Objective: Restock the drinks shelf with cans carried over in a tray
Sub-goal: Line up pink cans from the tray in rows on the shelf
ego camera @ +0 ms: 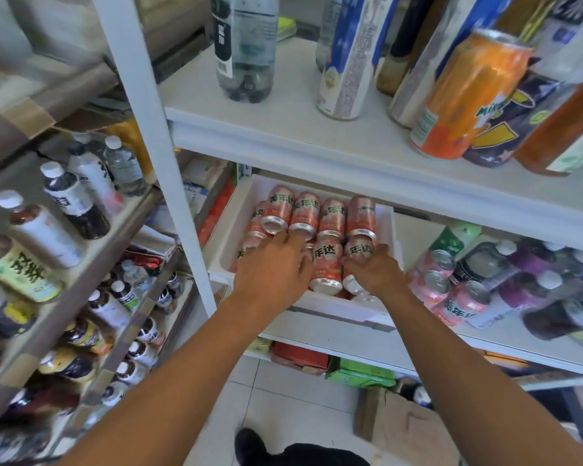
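Nearest, we list two bare forearms reaching forward over a tiled floor [293,391], with a brown cardboard box [398,428] low to the right. Next, the left hand [273,269] lies over the near left cans, fingers spread and bent across their tops; we cannot tell whether it truly grips one. The right hand [372,270] curls round a pink can [359,260] at the near right of the load, thumb and fingers wrapped on its side. The hands are apart, a can between them. Item: one white tray [226,237] resting on the middle shelf [337,326], holding pink cans [303,213] lying on their sides in rows, seemingly stacked. Just right of the tray, on the same shelf, matching pink cans [438,274] already stand upright beside dark bottles [485,264]. Above, the upper shelf [283,129] carries a clear bottle [243,48], tall cartons and an orange can [468,95]. Far left, a metal rack of bottled tea [34,237]. Risks, as we judge: lifting one can from a lying stack may free its neighbours to roll; the tray's near edge seems to overhang the shelf, so downward pressure could tip it; a raised can could knock the shelf above.
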